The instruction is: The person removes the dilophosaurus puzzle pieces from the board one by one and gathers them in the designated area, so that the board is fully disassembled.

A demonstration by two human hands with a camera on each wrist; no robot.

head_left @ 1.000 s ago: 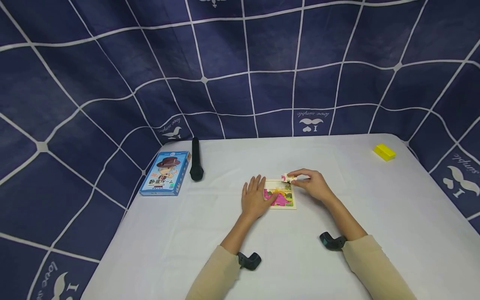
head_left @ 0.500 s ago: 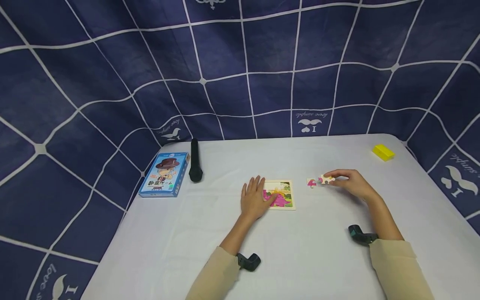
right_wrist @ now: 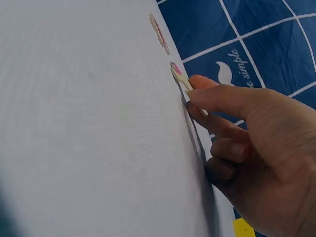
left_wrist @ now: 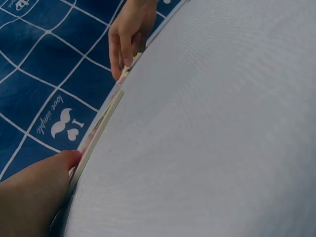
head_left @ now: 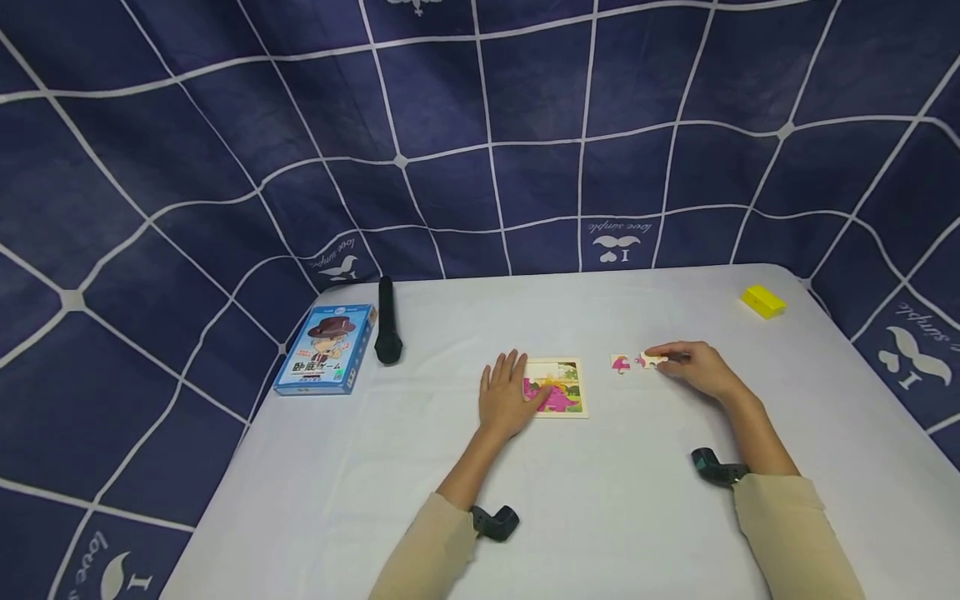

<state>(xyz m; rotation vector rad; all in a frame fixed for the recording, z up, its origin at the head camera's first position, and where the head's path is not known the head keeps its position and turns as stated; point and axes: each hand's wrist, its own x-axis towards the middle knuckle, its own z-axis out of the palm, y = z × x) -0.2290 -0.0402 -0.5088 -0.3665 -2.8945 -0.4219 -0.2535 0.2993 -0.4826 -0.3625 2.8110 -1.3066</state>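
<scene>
My left hand [head_left: 506, 403] lies with its fingers spread and straight over the left part of a small framed jigsaw puzzle [head_left: 573, 392]. Its thumb reaches across the pink dinosaur picture, and the palm hides the board's left side. In the left wrist view the thumb touches the board [left_wrist: 106, 118] close to its edge. To the right of the board, my right hand [head_left: 701, 367] pinches a puzzle piece [right_wrist: 180, 76] between thumb and fingers, low over the table. A second puzzle piece [head_left: 620, 363], white with pink, lies flat between that piece and the board.
A blue game box [head_left: 326, 350] and a black microphone [head_left: 387, 325] lie on the left of the white-covered table [head_left: 585, 517]. A yellow block [head_left: 763, 302] sits at the far right. Behind hangs a dark blue checked cloth [head_left: 540, 183].
My right hand has carried the puzzle piece from the board's top edge to the right, beside the loose piece, and has barely moved since. My left hand stays on the puzzle.
</scene>
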